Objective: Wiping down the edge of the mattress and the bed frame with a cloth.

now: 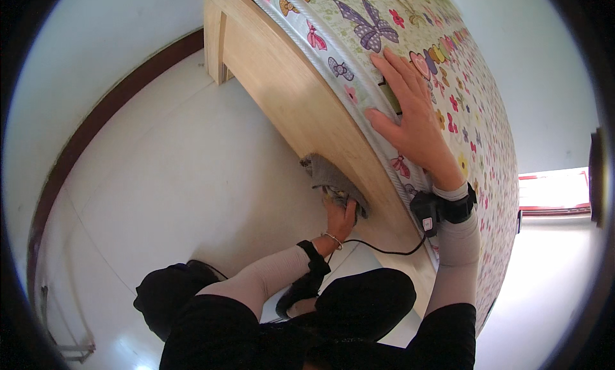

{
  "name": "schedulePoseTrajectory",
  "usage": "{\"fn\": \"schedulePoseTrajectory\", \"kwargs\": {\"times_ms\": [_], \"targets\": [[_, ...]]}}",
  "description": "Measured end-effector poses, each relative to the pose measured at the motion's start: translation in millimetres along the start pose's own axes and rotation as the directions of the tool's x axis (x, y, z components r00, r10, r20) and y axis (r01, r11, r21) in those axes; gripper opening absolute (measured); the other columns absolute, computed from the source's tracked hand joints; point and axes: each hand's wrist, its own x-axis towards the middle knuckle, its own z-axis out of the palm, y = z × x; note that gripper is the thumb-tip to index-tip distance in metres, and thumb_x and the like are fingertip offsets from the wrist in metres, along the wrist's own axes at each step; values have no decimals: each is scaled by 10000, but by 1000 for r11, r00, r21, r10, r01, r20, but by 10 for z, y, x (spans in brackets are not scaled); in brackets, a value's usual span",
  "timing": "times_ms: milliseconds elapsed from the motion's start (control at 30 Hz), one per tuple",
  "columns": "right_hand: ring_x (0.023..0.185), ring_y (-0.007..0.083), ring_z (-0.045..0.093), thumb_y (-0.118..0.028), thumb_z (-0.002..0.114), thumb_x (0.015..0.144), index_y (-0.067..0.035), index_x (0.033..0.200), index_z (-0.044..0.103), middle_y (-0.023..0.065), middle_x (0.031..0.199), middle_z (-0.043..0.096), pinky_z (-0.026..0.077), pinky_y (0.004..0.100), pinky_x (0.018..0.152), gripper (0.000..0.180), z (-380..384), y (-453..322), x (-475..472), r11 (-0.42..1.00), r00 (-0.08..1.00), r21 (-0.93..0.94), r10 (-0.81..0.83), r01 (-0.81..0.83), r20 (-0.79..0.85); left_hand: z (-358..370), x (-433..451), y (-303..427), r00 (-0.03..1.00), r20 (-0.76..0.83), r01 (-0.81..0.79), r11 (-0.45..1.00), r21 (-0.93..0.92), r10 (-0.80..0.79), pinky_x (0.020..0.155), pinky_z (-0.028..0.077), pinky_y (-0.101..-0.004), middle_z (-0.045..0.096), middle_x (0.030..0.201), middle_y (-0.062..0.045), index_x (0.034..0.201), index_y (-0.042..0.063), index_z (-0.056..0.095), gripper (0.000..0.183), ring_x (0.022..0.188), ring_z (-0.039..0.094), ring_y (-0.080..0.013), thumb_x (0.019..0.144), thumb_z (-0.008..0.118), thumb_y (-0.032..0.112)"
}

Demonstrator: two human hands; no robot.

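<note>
My left hand [340, 221] grips a grey cloth [331, 175], bunched against the lower part of the pale wooden bed side rail [293, 94]. Part of the fingers is hidden by the folds. Higher up, my right hand [413, 115] lies palm down on the mattress [461, 77], near its edge, with the fingers apart and nothing held. The mattress cover is printed with bows, flowers and hearts. A black device [425, 214] is strapped to my right wrist, and a black cable [384, 251] runs from it toward my left arm.
White floor tiles [182, 144] stretch to a dark brown skirting board [110, 106] along the wall. A bed leg [214, 43] stands at the far end of the rail. My bent knee [367, 295] is close to the bed. A metal frame [79, 348] shows at lower left.
</note>
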Motion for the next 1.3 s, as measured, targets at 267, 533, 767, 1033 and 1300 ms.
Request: {"fn": "schedulePoseTrajectory", "kwargs": {"times_ms": [267,533,767,1033,1300], "targets": [[1320,399,310,-263,638,764,-156,1382,411,155,1441,359,235,474,1094,667,-20,35,-24,1000,1000,-11,5,-5,10,-158,744,309,841,-510,16,952,-307,-179,1072,217,-404,347,1347,-275,1335,-134,245,652,1204,361,-380,879,519,242],[1319,399,310,-263,640,764,-145,1381,410,156,1446,351,231,475,1094,670,-40,-31,47,1000,1000,-20,-13,14,16,-1322,2158,506,724,-690,-219,949,-226,3,1033,299,-415,414,1303,-303,1330,-143,282,622,1189,417,-407,888,518,225],[1315,396,312,-267,642,760,-150,1377,416,153,1438,362,234,474,1092,667,-41,9,46,1000,1000,-2,-1,2,27,-1084,1976,681,702,-710,-225,963,-147,56,1028,297,-437,402,1305,-337,1302,-175,290,648,1194,405,-443,884,537,253],[1312,392,318,-261,639,753,-142,1370,426,143,1438,367,237,465,1094,663,-30,0,22,1000,1000,-19,9,-9,15,-456,992,767,850,-513,-172,984,-54,120,1115,130,-419,205,1411,-297,1373,-157,93,776,1311,214,-392,850,532,211],[1313,393,319,-254,637,748,-128,1372,424,150,1438,366,232,469,1098,671,-47,-16,26,1000,1000,-17,1,-1,15,-903,1655,865,824,-532,-292,951,-104,195,1109,148,-455,259,1384,-319,1368,-136,183,730,1289,251,-424,861,531,256]]}}
